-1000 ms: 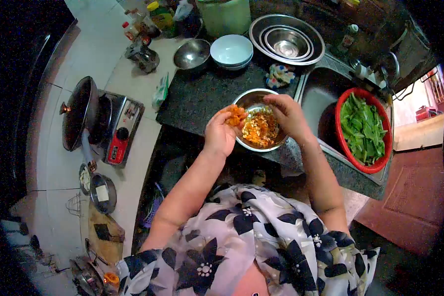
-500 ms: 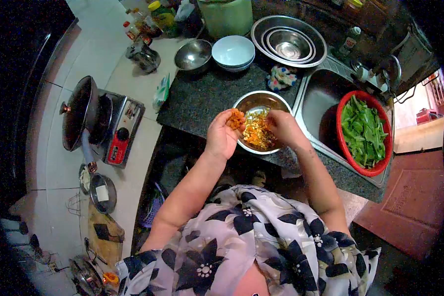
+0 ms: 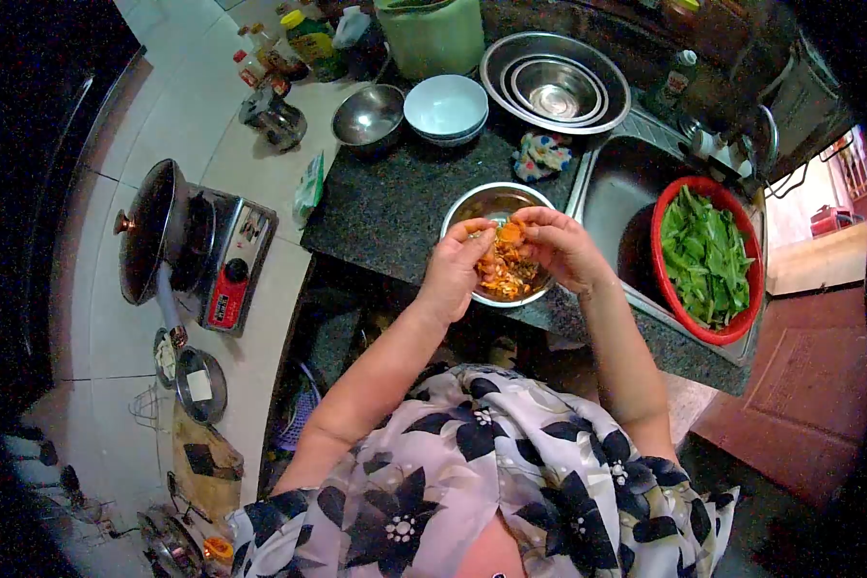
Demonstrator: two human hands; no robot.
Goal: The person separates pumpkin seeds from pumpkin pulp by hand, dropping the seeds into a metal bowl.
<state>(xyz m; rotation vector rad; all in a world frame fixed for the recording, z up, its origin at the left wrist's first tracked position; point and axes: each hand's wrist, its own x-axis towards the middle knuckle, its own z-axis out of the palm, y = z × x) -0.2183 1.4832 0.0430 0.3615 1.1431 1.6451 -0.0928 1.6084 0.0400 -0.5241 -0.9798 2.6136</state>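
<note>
A steel bowl [image 3: 453,218] sits on the dark stone counter in front of me, holding loose orange pulp [image 3: 507,281] mixed with pale, seed-like bits. Over it, both hands meet. The fingers of my right hand [image 3: 570,254] are closed on a clump of orange pulp [image 3: 512,232]. Facing it, my left hand [image 3: 456,270] has thumb and fingertips pinched together against the same clump. Part of the bowl's contents is hidden behind the fingers.
Right of the bowl, a red basin [image 3: 661,279] of green leaves rests in the sink [image 3: 618,178]. Behind stand white bowls [image 3: 445,104], nested steel basins [image 3: 618,96] and a patterned cloth [image 3: 542,156]. To the left, a wok [image 3: 152,231] sits on a portable stove [image 3: 241,260].
My left hand has turned from palm up, with orange pulp in it, to a pinch. My right hand has risen from inside the bowl to meet it. The view has shifted slightly.
</note>
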